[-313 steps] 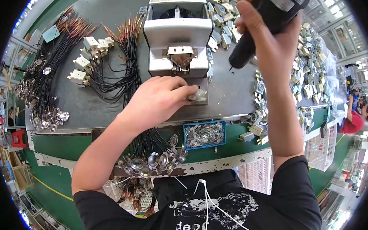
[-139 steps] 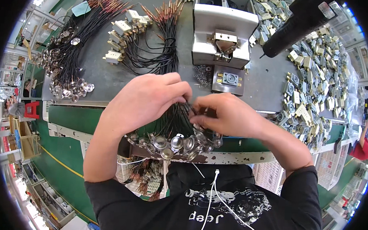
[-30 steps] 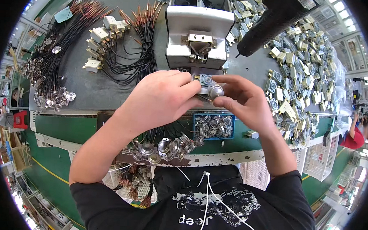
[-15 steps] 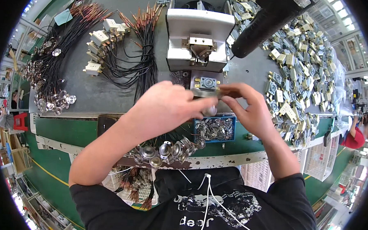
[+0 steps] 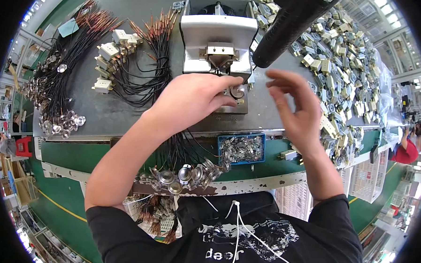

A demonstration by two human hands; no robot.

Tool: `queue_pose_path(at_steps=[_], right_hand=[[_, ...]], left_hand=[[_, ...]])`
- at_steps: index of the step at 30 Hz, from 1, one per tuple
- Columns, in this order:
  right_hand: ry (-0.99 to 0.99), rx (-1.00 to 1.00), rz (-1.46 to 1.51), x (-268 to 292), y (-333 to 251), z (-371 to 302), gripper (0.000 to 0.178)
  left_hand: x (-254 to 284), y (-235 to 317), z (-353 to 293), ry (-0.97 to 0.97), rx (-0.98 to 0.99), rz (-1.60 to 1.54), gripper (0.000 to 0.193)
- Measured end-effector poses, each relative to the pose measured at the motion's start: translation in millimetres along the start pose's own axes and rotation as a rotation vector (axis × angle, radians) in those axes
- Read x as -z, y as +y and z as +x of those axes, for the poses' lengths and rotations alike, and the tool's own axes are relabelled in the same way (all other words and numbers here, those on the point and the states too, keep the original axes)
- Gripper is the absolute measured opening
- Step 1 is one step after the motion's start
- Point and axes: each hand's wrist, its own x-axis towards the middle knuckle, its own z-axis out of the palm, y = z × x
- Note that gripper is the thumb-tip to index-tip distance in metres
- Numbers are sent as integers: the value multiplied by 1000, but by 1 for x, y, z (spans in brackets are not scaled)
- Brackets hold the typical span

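My left hand (image 5: 190, 100) reaches in front of the white machine (image 5: 218, 31), thumb and forefinger on either side of a small grey part with a round centre (image 5: 237, 91) and brass tabs. That part rests on a metal block (image 5: 232, 108) below the machine's head, and my fingers cover much of it. To the right, my right hand (image 5: 298, 107) hovers over the table, fingers curved and apart with nothing seen in them; motion smears it a little. Below both hands stands a blue tray (image 5: 265, 155) of small metal pieces.
A bundle of black wires (image 5: 163, 68) with copper-coloured ends lies left of the machine, cream connectors (image 5: 109, 50) beside it. Round metal caps (image 5: 185, 173) hang over the front edge. Grey and cream parts (image 5: 347, 67) heap at right. A black tube (image 5: 290, 29) slants above.
Both hands were close together in front of the metal block; they have parted. My left hand has moved up to the grey part, and my right has drawn away up and to the right.
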Motion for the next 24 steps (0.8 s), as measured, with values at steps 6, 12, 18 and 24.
queue_pose_path(at_steps=[6,12,18,24], right_hand=[[455,383,260,26,-17,58,49],[411,104,423,6,-39,105,51],[464,307,591,0,-65,102,42],[426,130,483,-14,-79,110,28]], left_hand=[[-10,-13,10,-216,95,181,38],[-15,-10,3,-176,77,218,35],[-19,-12,1,-111,19,240,31],[-19,-18,-1,-98,-23,211,32]])
